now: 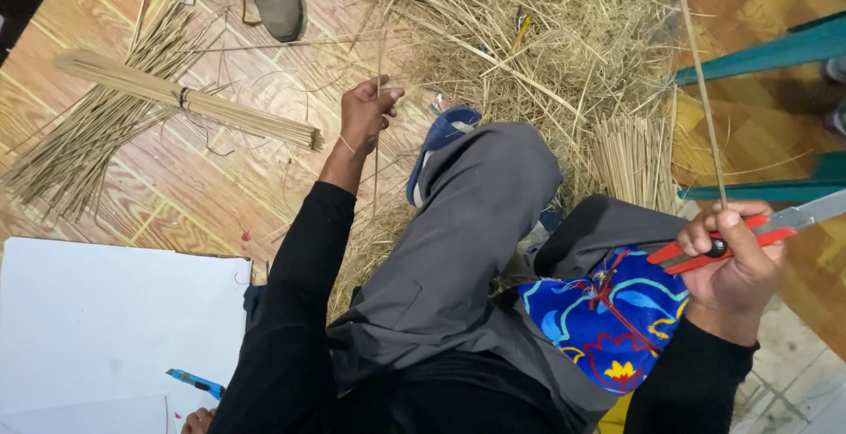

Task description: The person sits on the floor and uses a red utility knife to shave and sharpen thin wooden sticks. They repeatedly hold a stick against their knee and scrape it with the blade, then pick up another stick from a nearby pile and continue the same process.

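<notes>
Right hand (733,267) clamps a red knife (749,233) and a thin stalk (701,81); left hand (366,115) pinches another straw (377,165). That bare blade could slip toward the knee (502,170).

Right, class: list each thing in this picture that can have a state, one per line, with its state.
left hand: pinching a thin straw, held upright
right hand: gripping a red knife, blade out, and a long stalk
bundle of sticks: tied, lying on the floor
straw pile: loose
blue cloth: on the lap
</notes>
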